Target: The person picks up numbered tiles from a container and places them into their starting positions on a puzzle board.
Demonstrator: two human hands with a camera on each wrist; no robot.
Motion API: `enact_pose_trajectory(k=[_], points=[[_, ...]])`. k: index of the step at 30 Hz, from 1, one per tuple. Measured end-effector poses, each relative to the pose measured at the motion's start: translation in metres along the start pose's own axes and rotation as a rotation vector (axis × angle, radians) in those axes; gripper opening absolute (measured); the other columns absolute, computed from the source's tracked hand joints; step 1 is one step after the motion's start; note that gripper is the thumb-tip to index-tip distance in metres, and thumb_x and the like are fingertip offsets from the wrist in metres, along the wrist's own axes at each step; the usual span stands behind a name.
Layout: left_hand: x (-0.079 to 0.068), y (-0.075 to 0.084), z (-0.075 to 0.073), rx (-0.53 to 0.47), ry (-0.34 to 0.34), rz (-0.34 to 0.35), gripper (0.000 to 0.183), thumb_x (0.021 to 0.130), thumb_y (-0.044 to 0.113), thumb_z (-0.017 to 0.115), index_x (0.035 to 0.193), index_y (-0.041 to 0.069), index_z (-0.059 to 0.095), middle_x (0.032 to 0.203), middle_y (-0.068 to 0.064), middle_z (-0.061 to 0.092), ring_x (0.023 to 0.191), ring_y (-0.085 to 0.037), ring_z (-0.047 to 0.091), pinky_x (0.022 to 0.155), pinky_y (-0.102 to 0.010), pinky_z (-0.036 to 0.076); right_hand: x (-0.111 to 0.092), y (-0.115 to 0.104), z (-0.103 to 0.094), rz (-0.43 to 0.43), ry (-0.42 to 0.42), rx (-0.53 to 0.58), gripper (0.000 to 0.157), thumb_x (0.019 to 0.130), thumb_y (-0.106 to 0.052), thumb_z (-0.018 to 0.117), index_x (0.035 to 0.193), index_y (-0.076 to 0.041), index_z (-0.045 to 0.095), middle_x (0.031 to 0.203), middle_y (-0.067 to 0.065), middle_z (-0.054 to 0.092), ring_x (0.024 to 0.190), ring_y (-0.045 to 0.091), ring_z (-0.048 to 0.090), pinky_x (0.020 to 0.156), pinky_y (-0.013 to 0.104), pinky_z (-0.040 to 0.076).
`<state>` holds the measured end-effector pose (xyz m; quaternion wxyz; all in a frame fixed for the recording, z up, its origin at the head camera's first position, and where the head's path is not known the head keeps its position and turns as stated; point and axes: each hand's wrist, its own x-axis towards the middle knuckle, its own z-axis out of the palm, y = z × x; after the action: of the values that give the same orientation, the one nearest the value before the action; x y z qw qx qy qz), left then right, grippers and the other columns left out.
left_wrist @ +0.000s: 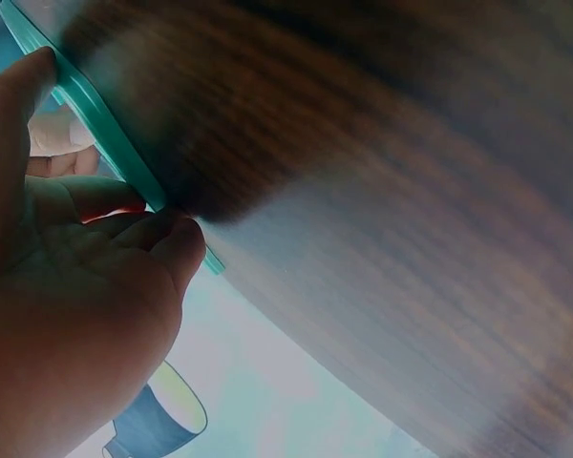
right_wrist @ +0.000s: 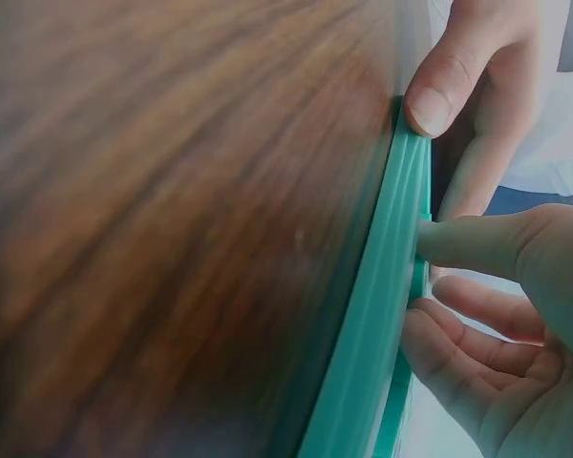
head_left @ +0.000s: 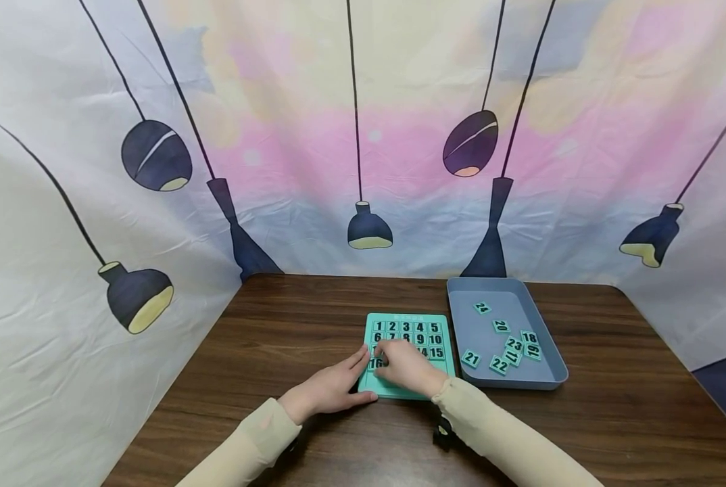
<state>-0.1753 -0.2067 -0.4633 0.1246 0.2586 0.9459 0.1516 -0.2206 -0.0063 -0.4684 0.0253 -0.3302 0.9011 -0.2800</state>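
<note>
A mint-green number board (head_left: 399, 390) lies on the table, with black-numbered tiles in rows at its top. My left hand (head_left: 329, 387) rests against the board's lower left corner, fingers along the left side and thumb at the near edge. In the left wrist view, that hand (left_wrist: 86, 258) touches the board's rim (left_wrist: 110, 138). Over the board, my right hand (head_left: 408, 365) has thumb and index finger on either side of the tile 16 (head_left: 376, 364), pinching it at the left of the fourth row. The right hand (right_wrist: 516, 315) hides several tiles.
A grey-blue tray (head_left: 545, 314) stands right of the board. Several loose tiles lie in it, including tile 24 (head_left: 482, 308), tile 21 (head_left: 470, 358) and tile 22 (head_left: 499, 365). Behind the wooden table (head_left: 290, 311) hangs a cloth (head_left: 302, 162) printed with lamps.
</note>
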Motion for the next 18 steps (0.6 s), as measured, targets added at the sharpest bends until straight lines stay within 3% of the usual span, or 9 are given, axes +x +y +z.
enact_pose_trajectory(k=[12, 18], points=[[0.001, -0.001, 0.000, 0.002, 0.003, 0.010, 0.087, 0.101, 0.056, 0.054, 0.160, 0.002, 0.021, 0.168, -0.013, 0.013, 0.145, -0.028, 0.037, 0.105, -0.044, 0.045, 0.000, -0.001, -0.004, -0.016, -0.002, 0.034, 0.020, 0.087, -0.013, 0.080, 0.104, -0.005, 0.072, 0.073, -0.003, 0.059, 0.059, 0.006, 0.050, 0.056, 0.025, 0.045], [0.001, 0.000, 0.000, 0.010, -0.003, 0.003, 0.086, 0.101, 0.055, 0.054, 0.160, 0.002, 0.021, 0.168, -0.013, 0.013, 0.144, -0.028, 0.038, 0.104, -0.044, 0.045, -0.004, 0.004, -0.012, -0.025, -0.054, 0.077, 0.027, 0.088, -0.013, 0.080, 0.112, -0.004, 0.072, 0.082, -0.002, 0.064, 0.068, 0.008, 0.057, 0.063, 0.029, 0.050]])
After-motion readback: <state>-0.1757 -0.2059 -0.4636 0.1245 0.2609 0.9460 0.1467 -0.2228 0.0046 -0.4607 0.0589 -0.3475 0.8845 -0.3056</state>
